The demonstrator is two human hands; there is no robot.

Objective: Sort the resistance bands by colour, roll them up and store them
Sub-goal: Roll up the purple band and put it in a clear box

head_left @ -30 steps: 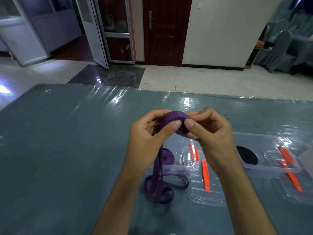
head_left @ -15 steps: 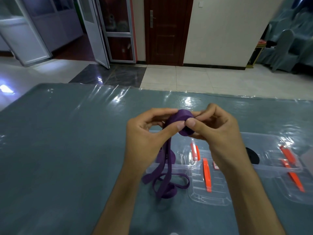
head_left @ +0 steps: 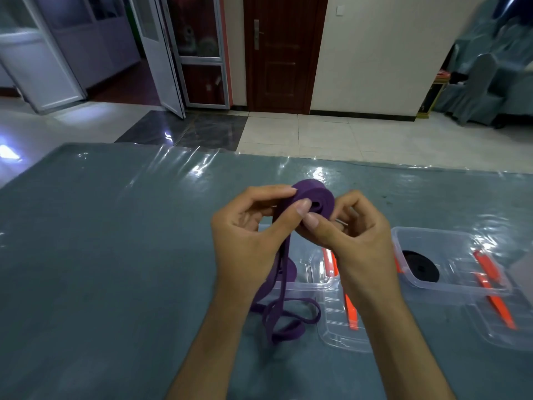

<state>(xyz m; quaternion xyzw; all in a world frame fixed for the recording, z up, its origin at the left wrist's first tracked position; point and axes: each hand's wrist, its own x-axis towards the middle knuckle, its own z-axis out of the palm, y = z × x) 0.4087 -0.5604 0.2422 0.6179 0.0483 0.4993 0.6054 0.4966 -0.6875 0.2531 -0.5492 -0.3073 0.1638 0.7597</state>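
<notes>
Purple band (head_left: 313, 194) half-rolled above tabletop (head_left: 115, 241), pinched by left hand (head_left: 248, 241) and right hand (head_left: 354, 243). Tail trailing down near clear box (head_left: 305, 284), possibly inside. Keep coil tight, edges flush, feed slack steadily.

Left hand (head_left: 248, 241), right hand (head_left: 354, 241): raised together, fingers curled, pinching grip.
</notes>
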